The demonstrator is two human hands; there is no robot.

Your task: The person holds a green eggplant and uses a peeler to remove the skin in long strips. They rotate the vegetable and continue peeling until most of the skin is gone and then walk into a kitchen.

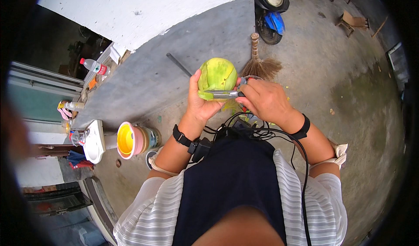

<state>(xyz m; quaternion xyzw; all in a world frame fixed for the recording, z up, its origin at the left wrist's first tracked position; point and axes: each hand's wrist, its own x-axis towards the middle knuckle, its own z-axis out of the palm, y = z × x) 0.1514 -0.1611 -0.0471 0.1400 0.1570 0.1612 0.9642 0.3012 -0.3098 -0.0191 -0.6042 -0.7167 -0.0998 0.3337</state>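
My left hand [200, 103] holds a round green-yellow fruit or gourd [218, 72] from its left side and from below, thumb on its left edge. My right hand [266, 98] grips the dark handle of a metal peeler [224, 94]. The peeler's blade lies across the lower part of the fruit, and a strip of green peel shows at its left end. Part of the fruit's surface is pale and looks peeled. Below the hands, bits of peel lie around a container on the floor, partly hidden by my right hand and black cables.
A straw broom [258, 62] and a blue motor scooter [271, 17] stand ahead. Left are a white washbasin [95, 143], a pink basin [135, 148] with a yellow one inside, and a plastic bottle [95, 66] on a ledge. Black cables [262, 133] hang before my chest.
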